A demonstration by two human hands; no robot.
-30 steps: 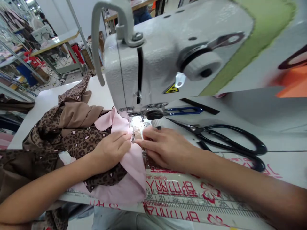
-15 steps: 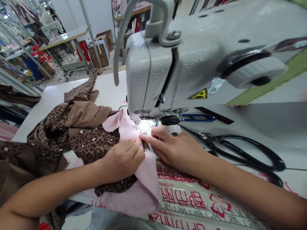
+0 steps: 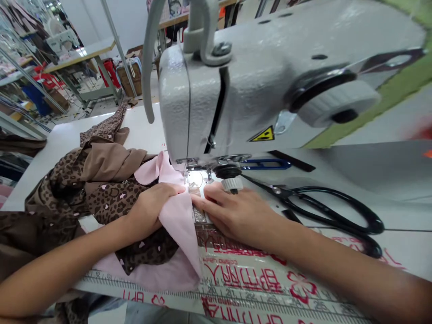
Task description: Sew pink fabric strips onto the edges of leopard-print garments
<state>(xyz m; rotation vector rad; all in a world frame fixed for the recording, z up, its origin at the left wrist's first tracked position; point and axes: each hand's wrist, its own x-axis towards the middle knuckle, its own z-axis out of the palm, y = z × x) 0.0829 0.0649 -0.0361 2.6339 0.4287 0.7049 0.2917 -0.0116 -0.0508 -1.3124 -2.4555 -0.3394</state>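
My left hand (image 3: 151,204) is closed on the pink fabric (image 3: 180,225), thumb on top and the other fingers hidden beneath a fold. The pink piece lies along leopard-print fabric (image 3: 114,198) and runs up to the presser foot area of the sewing machine (image 3: 199,99). Right of the needle, my right hand (image 3: 236,209) rests on the machine bed with fingers stretched out. Its index fingertip is at the pink fabric's edge, by the lit needle plate (image 3: 195,180).
Black scissors (image 3: 330,211) lie right of my right hand, with blue thread snips (image 3: 266,164) and a dark strip (image 3: 293,161) behind. A printed ruler strip (image 3: 256,288) runs along the front edge. Bunched brown fabric (image 3: 108,162) covers the left side.
My left hand has shifted left, away from my right fingertips, and its fingers have gone under the pink fabric, folding it over. My right hand stays by the needle plate. The view has shifted slightly.
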